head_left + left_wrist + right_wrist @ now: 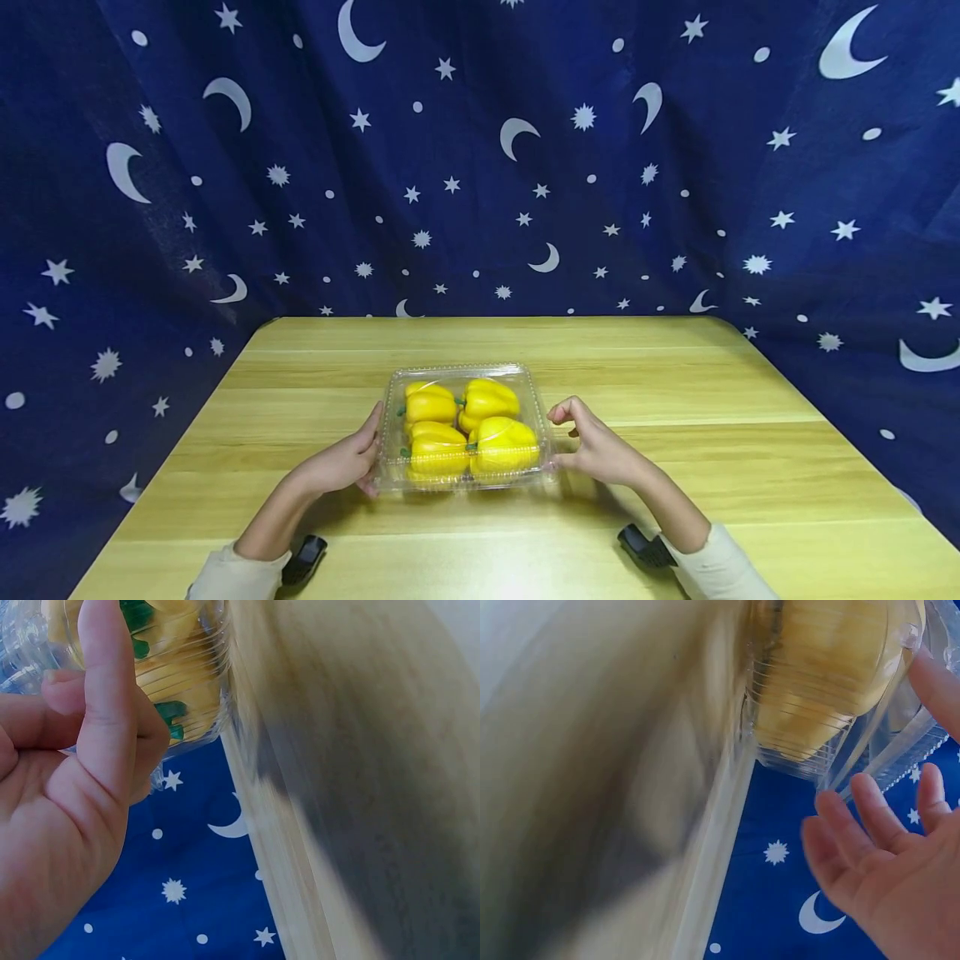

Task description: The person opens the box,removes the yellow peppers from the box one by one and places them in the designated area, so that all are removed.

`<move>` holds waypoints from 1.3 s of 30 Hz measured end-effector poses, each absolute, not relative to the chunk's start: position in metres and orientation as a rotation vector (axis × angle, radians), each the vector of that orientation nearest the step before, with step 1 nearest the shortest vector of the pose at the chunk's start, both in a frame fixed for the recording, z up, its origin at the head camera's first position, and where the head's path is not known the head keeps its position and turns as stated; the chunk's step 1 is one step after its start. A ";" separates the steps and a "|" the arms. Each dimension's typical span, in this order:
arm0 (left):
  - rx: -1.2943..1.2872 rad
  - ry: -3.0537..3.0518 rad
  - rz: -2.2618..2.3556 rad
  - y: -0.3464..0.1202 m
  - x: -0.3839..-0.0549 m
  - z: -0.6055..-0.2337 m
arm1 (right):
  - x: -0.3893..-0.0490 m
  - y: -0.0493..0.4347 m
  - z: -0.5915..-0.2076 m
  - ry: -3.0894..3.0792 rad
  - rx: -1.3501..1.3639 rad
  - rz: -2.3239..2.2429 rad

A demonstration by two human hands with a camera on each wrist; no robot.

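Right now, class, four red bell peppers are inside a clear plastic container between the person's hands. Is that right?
The colour is wrong. The head view shows four yellow, not red, bell peppers inside a clear plastic container between the person's left hand and right hand.

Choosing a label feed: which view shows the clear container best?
Head: the whole clear container is in frame, peppers visible inside. Left wrist: cropped, partly behind the left hand. Right wrist: only part, cropped too.

Glare whitens the table; wrist views partly blur.
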State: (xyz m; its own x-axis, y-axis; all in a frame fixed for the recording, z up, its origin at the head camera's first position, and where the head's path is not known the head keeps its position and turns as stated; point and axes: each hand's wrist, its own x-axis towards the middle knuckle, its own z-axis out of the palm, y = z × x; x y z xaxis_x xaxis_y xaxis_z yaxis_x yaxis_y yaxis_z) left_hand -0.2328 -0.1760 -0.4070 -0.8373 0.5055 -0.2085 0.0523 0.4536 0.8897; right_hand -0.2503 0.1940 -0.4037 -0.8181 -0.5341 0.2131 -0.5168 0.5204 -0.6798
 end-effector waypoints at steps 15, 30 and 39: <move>0.462 2.289 1.352 -0.176 -0.228 -0.409 | -0.257 0.197 -0.412 2.442 -0.943 -1.406; 0.465 2.325 1.315 -0.178 -0.232 -0.403 | -0.261 0.199 -0.413 2.101 -0.713 -1.562; 0.424 2.332 1.374 -0.184 -0.235 -0.401 | -0.261 0.199 -0.413 2.142 -0.670 -1.514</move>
State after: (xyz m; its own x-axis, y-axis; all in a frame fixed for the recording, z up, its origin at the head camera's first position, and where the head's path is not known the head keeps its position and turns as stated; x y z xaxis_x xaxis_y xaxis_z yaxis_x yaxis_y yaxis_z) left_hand -0.2346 -0.1839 -0.4013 -0.8744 0.4489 -0.1840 0.0565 0.4709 0.8804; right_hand -0.2609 0.1988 -0.4131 -0.7902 -0.6090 -0.0690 -0.1383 0.2868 -0.9480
